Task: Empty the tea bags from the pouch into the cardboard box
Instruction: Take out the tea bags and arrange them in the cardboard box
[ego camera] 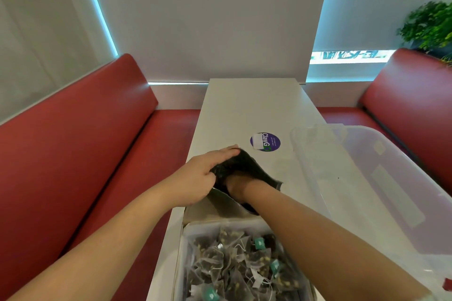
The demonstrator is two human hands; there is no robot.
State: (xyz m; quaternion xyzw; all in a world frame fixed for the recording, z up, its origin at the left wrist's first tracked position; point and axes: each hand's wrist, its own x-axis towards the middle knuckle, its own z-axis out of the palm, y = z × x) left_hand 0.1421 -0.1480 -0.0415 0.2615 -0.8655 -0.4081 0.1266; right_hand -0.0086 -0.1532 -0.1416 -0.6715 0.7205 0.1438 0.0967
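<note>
A black pouch (247, 164) lies on the white table (254, 107), its silver-lined mouth turned toward me. My left hand (200, 176) grips its left side from above. My right hand (238, 184) reaches into the pouch's mouth; the fingers are hidden inside, so whether they hold anything is unclear. Just in front of the pouch stands the cardboard box (188, 227) with its flap open, holding several pyramid tea bags (232, 261) with teal tags.
A clear plastic bin (367, 178) takes up the right side of the table. A round purple sticker (265, 142) lies beyond the pouch. Red benches (85, 142) flank the narrow table on both sides. A plant (430, 24) stands at the far right.
</note>
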